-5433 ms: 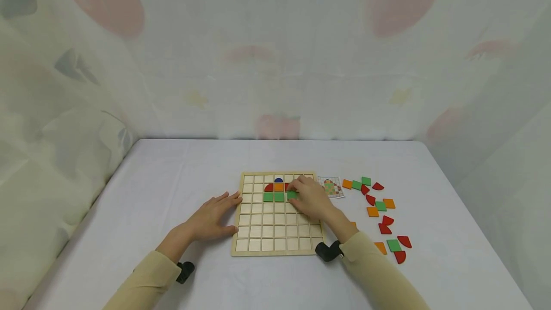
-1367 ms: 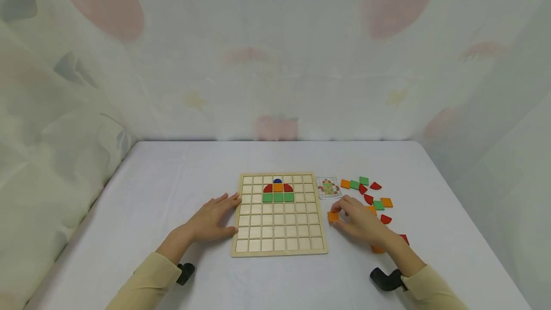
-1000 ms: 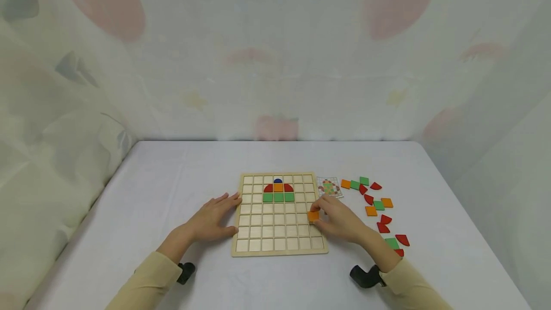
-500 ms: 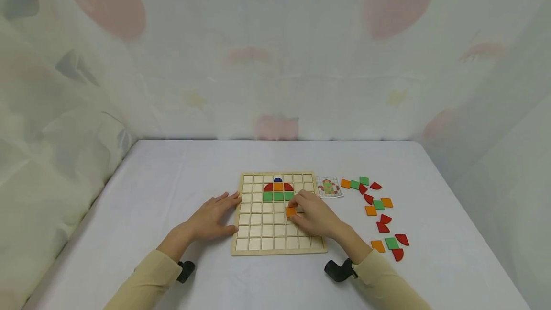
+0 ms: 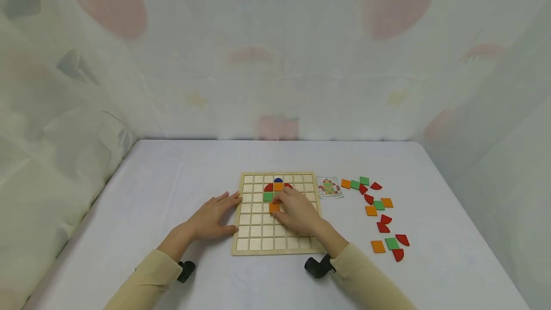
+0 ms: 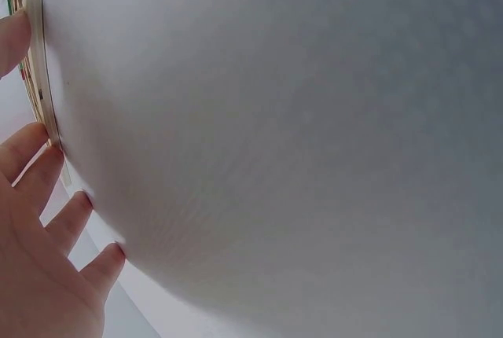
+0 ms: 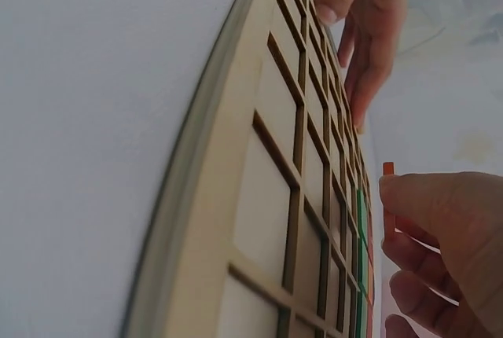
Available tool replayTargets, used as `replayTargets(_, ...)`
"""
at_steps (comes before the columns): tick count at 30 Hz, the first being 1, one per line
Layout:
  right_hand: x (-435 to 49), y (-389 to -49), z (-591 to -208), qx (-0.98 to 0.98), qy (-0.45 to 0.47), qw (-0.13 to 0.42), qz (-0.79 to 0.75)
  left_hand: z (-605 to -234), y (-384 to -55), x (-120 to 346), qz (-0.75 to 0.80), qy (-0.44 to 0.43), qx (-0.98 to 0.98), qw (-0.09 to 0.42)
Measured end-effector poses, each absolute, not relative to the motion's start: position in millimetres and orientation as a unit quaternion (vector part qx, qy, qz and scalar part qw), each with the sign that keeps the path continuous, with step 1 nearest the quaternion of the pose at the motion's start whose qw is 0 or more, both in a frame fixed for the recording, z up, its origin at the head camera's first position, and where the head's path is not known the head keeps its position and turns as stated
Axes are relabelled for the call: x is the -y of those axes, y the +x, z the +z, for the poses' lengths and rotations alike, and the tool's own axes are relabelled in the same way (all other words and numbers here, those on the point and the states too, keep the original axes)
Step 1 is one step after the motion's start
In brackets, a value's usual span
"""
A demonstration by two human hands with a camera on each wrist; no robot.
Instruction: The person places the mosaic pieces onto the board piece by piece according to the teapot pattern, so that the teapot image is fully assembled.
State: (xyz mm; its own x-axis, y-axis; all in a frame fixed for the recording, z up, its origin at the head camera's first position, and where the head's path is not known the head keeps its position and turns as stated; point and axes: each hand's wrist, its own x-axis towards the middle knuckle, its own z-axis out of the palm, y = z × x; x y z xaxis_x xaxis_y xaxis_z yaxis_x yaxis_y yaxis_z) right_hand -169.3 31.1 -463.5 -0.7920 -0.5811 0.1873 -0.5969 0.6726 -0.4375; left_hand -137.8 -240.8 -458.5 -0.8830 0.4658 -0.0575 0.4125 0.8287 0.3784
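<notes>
My right hand (image 5: pixel 299 212) pinches an orange square tile (image 5: pixel 274 208) between thumb and fingers. It hovers over the wooden grid board (image 5: pixel 255 255), just below the green row; the right wrist view shows the tile (image 7: pixel 388 169) held above the surface. My left hand (image 5: pixel 215 217) lies with fingers spread and straight, fingertips and thumb touching the board's left edge. In the left wrist view, those fingers (image 6: pixel 66 224) rest at the edge. On the board sit a blue piece (image 5: pixel 278 180), red quarter-round pieces (image 5: pixel 269 187), an orange tile (image 5: pixel 278 187) and green tiles (image 5: pixel 268 196), partly hidden by my right hand.
A small printed pattern card (image 5: pixel 330 187) lies by the board's top right corner. Several loose tiles spread over the table's right side, among them a green square (image 5: pixel 392 243), an orange square (image 5: pixel 378 247) and a red quarter-round (image 5: pixel 398 255).
My right hand went from the green row to the table on the right, took up the orange tile and carried it left over the board. The left hand has stayed in place.
</notes>
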Motion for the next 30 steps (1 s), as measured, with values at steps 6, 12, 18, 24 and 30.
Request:
replayTargets(6, -20.8, -170.3, -465.7, 0.92, 0.327, 0.042, 0.211, -457.6, -137.4, 239.9, 0.184, 0.234, -0.952, 0.067)
replayTargets(12, -14.4, -169.1, -466.8, 0.923, 0.322, 0.047, 0.205, -454.8, -135.9, 238.6, 0.189, 0.231, -0.952, 0.069)
replayTargets(18, -10.7, -169.9, -470.0, 0.927, 0.316, 0.049, 0.196, -454.9, -135.2, 238.7, 0.187, 0.233, -0.952, 0.068)
replayTargets(24, -9.3, -171.7, -473.0, 0.929, 0.317, 0.057, 0.182, -457.0, -135.8, 239.1, 0.188, 0.233, -0.951, 0.069)
replayTargets(30, -9.2, -172.2, -473.3, 0.926, 0.323, 0.069, 0.182, -457.9, -136.6, 239.7, 0.186, 0.236, -0.951, 0.067)
